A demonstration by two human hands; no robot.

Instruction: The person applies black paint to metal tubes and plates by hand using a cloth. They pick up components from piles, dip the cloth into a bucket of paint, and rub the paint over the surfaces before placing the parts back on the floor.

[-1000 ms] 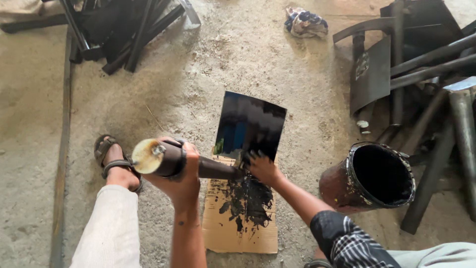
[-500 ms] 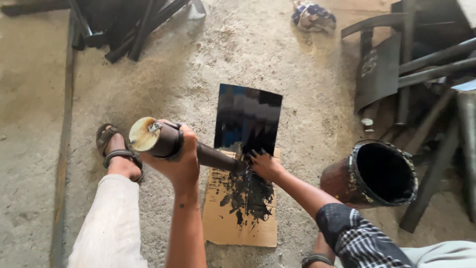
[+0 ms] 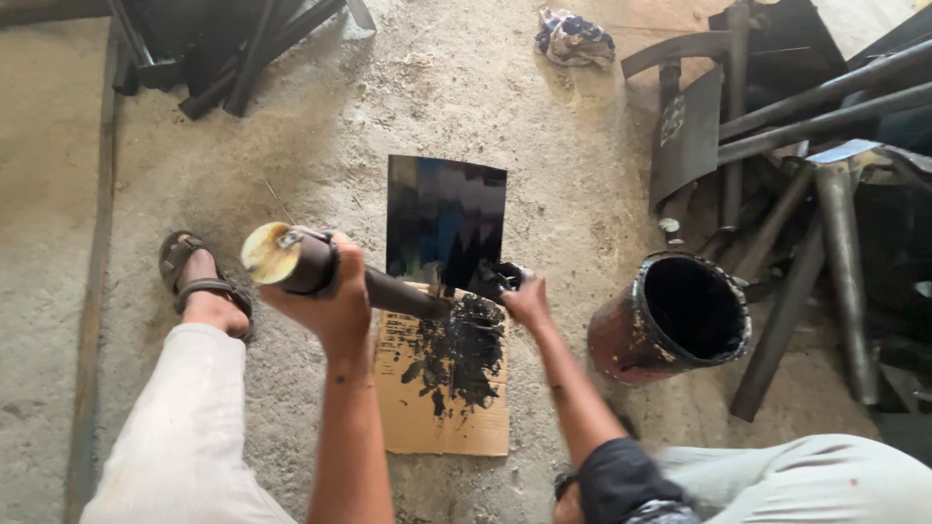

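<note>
Your left hand was wrapped tight around the thick end of a dark pipe, fingers closed right over it, so the pale cut end faced back toward you and the far end sloped down and away from your fingers onto the cardboard. Holding it raised at your end, with only the tip resting, seemed to keep the wet part off the floor and gave you a way to turn it.

Your right hand was just beyond the pipe's lower end. Its fingers were pinched on something small and black with paint, likely a brush or rag; I could not tell which. It sat right against the pipe tip, where the black was going on.

The cardboard lay under both sets of fingers and carried a wide black smear, so it looked to be there to catch drips. Just past your right fingers lay a flat sheet, glossy black, its near edge overlapping the cardboard.

The paint can stood open to the outer side of your right fingers, near enough for a short reach. Farther out on that side lay a pile of metal bars. A crumpled rag lay well beyond the sheet. Your sandalled foot sat just outside your left fingers, braced on the concrete floor.
</note>
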